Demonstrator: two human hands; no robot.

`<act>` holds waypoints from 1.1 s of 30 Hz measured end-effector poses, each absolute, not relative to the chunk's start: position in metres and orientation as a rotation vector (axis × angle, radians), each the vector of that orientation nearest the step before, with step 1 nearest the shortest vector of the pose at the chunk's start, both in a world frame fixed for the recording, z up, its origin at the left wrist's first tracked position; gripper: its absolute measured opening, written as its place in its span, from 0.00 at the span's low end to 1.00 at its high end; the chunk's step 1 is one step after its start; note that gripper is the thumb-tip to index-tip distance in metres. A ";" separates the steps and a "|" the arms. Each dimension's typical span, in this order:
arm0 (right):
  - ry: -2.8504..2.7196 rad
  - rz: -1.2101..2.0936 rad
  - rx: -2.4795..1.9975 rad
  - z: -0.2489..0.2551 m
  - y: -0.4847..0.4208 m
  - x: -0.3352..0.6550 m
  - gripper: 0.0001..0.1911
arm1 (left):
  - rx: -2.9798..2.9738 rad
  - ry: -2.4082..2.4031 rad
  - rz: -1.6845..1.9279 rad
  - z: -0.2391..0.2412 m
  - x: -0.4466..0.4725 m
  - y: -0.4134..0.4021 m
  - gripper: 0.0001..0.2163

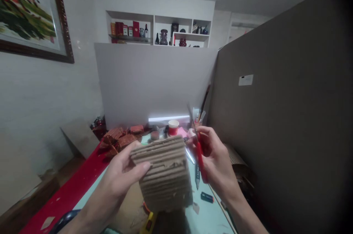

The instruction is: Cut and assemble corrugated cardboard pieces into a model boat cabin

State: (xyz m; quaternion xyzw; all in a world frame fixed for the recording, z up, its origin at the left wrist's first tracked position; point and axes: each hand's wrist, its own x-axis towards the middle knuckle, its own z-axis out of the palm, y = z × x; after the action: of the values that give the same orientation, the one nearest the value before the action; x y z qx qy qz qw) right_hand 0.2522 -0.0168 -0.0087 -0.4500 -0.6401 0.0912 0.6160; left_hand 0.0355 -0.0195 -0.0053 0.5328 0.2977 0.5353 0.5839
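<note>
My left hand (121, 175) grips a piece of corrugated cardboard (165, 175) by its left edge, thumb on the ridged face. The cardboard is held up above the table, its ridges running roughly crosswise, with a torn strip near the middle. In my right hand (213, 156) are red-handled scissors (200, 153), blades pointing up and a little to the left. They are just right of the cardboard, apart from it. Whether the blades are parted is hard to make out.
A marker (197, 176) and its dark cap (207, 197) lie on the pale green tabletop (205, 215). Below the cardboard is a yellow utility knife (149, 223). Reddish-brown cardboard pieces (121, 141) are piled at the back left, and a red-and-white cup (173, 127) stands behind. Grey panels (157, 79) enclose the back and right.
</note>
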 end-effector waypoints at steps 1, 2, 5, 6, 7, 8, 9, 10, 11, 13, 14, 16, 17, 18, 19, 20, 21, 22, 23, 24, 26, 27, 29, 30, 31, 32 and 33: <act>-1.471 0.272 -1.012 -0.007 -0.018 0.251 0.11 | 1.236 0.687 1.260 -0.005 0.037 -0.019 0.12; -1.467 0.319 -0.986 -0.006 -0.020 0.249 0.10 | 1.227 0.681 1.263 -0.004 0.038 -0.018 0.16; -1.421 0.406 -0.885 -0.006 -0.025 0.246 0.15 | 1.227 0.695 1.326 -0.003 0.040 -0.018 0.29; -1.398 0.421 -0.850 -0.005 -0.027 0.245 0.16 | 1.258 0.729 1.374 -0.002 0.040 -0.018 0.30; -1.378 0.426 -0.819 -0.005 -0.029 0.245 0.17 | 1.305 0.780 1.420 -0.002 0.039 -0.018 0.27; -1.367 0.421 -0.799 -0.004 -0.031 0.244 0.17 | 1.358 0.842 1.453 -0.002 0.038 -0.018 0.22; -1.370 0.407 -0.789 -0.003 -0.034 0.244 0.16 | 1.407 0.905 1.467 -0.002 0.037 -0.018 0.17; -1.392 0.388 -0.786 -0.002 -0.036 0.243 0.15 | 1.442 0.959 1.457 -0.002 0.035 -0.018 0.12; -1.426 0.377 -0.781 -0.001 -0.037 0.242 0.14 | 1.459 0.989 1.426 -0.002 0.033 -0.017 0.10; -1.511 0.414 -0.765 0.000 -0.039 0.240 0.15 | 1.461 0.970 1.342 -0.003 0.030 -0.016 0.10; -1.551 0.461 -0.756 -0.001 -0.040 0.239 0.15 | 1.458 0.950 1.318 -0.003 0.029 -0.016 0.10; -1.613 0.581 -0.757 -0.003 -0.038 0.237 0.16 | 1.458 0.911 1.303 -0.002 0.028 -0.015 0.11; -1.629 0.649 -0.769 -0.004 -0.037 0.236 0.16 | 1.458 0.903 1.311 -0.002 0.027 -0.016 0.11; -1.635 0.713 -0.780 -0.006 -0.036 0.235 0.16 | 1.457 0.904 1.326 -0.001 0.027 -0.016 0.11; -1.632 0.772 -0.785 -0.007 -0.034 0.234 0.16 | 1.458 0.906 1.338 -0.001 0.027 -0.016 0.11; -1.626 0.822 -0.785 -0.008 -0.034 0.234 0.17 | 1.459 0.909 1.342 0.000 0.027 -0.017 0.12; -1.617 0.855 -0.782 -0.009 -0.033 0.233 0.18 | 1.458 0.912 1.343 0.000 0.028 -0.017 0.12; -1.612 0.869 -0.779 -0.010 -0.034 0.232 0.19 | 1.448 0.914 1.347 0.000 0.028 -0.017 0.12; -1.613 0.867 -0.779 -0.010 -0.034 0.231 0.21 | 1.438 0.914 1.353 0.000 0.028 -0.017 0.12; -1.617 0.856 -0.786 -0.010 -0.035 0.230 0.22 | 1.428 0.916 1.362 -0.001 0.028 -0.017 0.12; -1.626 0.827 -0.800 -0.010 -0.036 0.228 0.23 | 1.428 0.920 1.390 -0.003 0.028 -0.017 0.12; -1.629 0.821 -0.802 -0.010 -0.036 0.227 0.22 | 1.441 0.924 1.404 -0.003 0.028 -0.018 0.12; -1.621 0.815 -0.798 -0.011 -0.036 0.224 0.21 | 1.466 0.949 1.416 -0.004 0.029 -0.019 0.12; -1.607 0.820 -0.803 -0.011 -0.036 0.224 0.20 | 1.475 0.967 1.412 -0.005 0.029 -0.020 0.13; -1.587 0.828 -0.809 -0.012 -0.036 0.223 0.19 | 1.479 0.982 1.405 -0.005 0.029 -0.020 0.13; -1.566 0.832 -0.815 -0.013 -0.035 0.222 0.19 | 1.473 0.993 1.393 -0.005 0.030 -0.021 0.13; -1.545 0.825 -0.820 -0.014 -0.035 0.221 0.18 | 1.463 0.996 1.379 -0.004 0.030 -0.021 0.14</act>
State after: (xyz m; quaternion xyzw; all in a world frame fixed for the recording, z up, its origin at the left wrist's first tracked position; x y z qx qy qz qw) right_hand 0.2207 -0.0346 -0.0140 -0.3489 -0.6576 0.3510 0.5679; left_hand 0.0300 -0.0214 -0.0043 0.5875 0.3999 0.5537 0.4340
